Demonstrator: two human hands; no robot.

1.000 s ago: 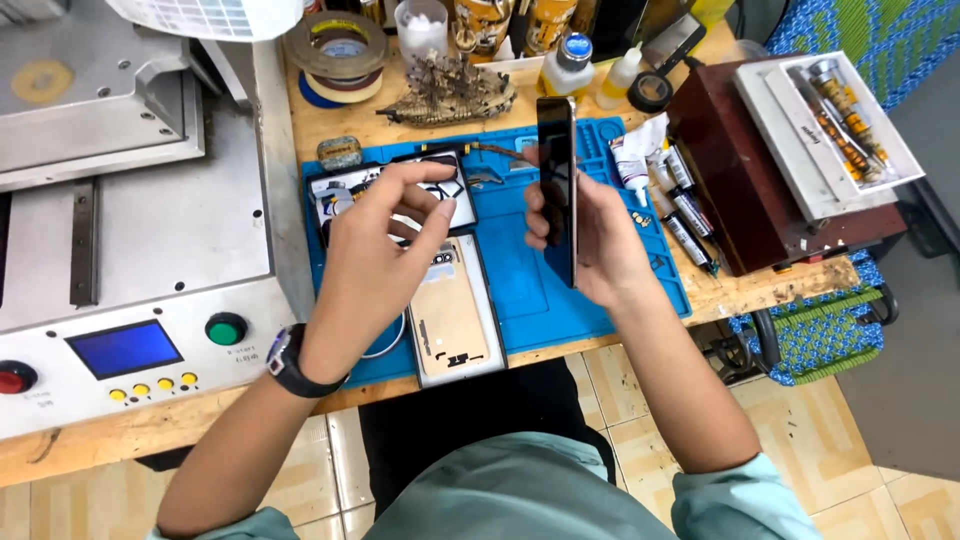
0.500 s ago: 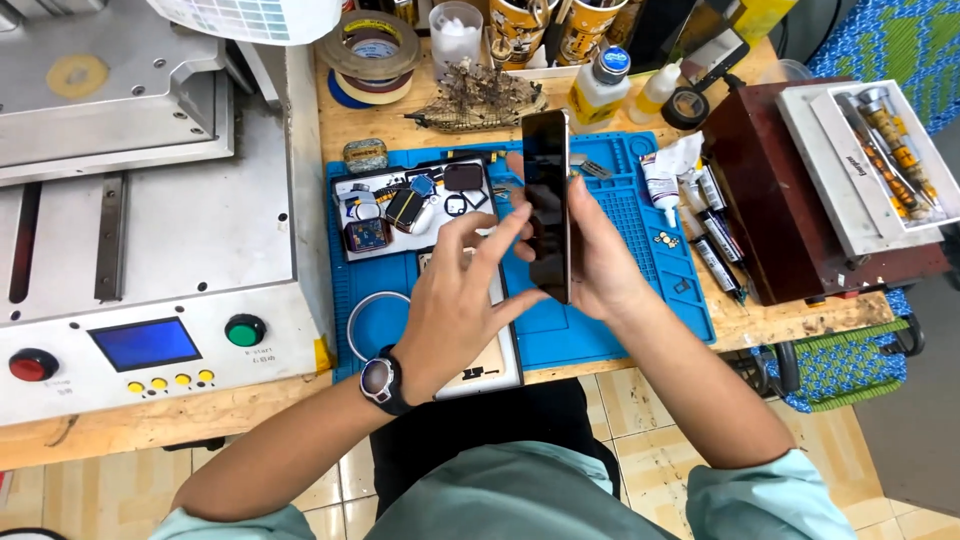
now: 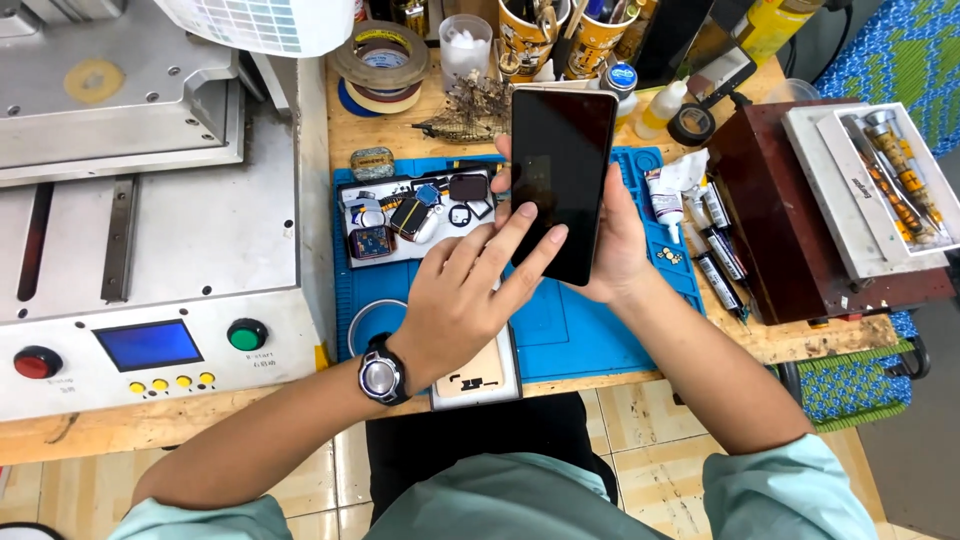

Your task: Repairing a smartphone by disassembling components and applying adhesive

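Head view. A black smartphone (image 3: 562, 180) is held upright, dark screen toward the camera, above the blue work mat (image 3: 590, 330), which serves as the landmark for all places below. The phone is gripped from behind by the right hand (image 3: 615, 245), whose fingers are wrapped round the phone's edges; the thumb is hidden behind the phone. The left hand (image 3: 470, 295), with a wristwatch (image 3: 382, 377) worn at the wrist, is brought over the mat's middle; its fingers are loosely spread, and the index and middle fingertips (image 3: 527, 212) are laid against the lower part of the screen. Nothing is pinched by this hand.

On the mat's upper left part a white parts tray (image 3: 400, 225) with small components is seen. At the mat's near edge a phone back frame (image 3: 478, 372) is partly covered by the left hand. Beyond the mat's far edge, rolls of tape (image 3: 382, 65), a clear cup (image 3: 465, 45) and printed cups of tools (image 3: 560, 30) are set on the wooden bench (image 3: 800, 340). To the left of the mat a grey machine (image 3: 150, 230) with a blue display, a red button and a green button is placed. To the right of the mat small glue tubes (image 3: 715, 245) are lined up beside a dark red box (image 3: 790, 210)
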